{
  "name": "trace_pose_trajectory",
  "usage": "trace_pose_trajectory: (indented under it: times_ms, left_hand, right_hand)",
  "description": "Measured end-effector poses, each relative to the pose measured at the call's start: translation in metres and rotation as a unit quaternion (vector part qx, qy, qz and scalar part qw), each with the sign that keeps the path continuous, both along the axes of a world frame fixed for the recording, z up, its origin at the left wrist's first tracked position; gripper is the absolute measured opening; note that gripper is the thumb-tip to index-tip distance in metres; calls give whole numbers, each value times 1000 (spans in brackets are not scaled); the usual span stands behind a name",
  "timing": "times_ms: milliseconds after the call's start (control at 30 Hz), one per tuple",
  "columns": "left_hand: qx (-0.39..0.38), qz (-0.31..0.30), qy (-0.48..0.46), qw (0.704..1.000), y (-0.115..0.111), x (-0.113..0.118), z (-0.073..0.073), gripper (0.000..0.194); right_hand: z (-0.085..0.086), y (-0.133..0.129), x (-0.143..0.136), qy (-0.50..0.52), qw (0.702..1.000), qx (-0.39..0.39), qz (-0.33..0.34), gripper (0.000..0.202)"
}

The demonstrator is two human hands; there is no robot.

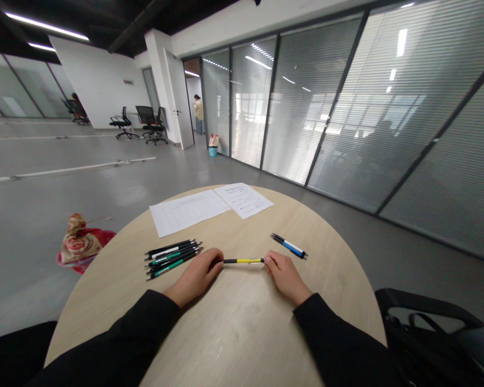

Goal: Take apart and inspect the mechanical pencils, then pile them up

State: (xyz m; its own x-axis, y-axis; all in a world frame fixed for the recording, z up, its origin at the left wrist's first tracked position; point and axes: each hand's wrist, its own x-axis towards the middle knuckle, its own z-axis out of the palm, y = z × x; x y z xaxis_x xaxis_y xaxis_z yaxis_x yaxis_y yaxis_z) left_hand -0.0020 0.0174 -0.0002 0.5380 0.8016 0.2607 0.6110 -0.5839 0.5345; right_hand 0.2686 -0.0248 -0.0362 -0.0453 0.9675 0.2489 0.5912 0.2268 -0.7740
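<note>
A yellow and black pen (244,261) lies crosswise between my two hands, near the middle of the round wooden table (226,333). My left hand (199,274) is closed at the pen's black end. At its other end, my right hand (286,277) pinches the tip with thumb and fingers. Several black, white and green pens (173,257) lie side by side just left of my left hand. Beyond my right hand, a blue pen (292,248) rests against a black and white pen (284,240).
Two printed sheets, a wide one (189,211) and a smaller one (244,200), lie at the table's far side. A red and tan bag (83,242) stands on the floor at left. A black chair (431,306) is at right. A person (198,114) stands in the far doorway.
</note>
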Motion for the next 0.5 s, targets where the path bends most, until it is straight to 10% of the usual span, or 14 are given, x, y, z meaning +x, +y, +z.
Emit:
trace_pose_trajectory:
  times_ms: [500]
  left_hand:
    - [-5,4,-2,1000,-2,1,2,14]
  right_hand:
    - [-21,10,2,170,984,-42,-35,16]
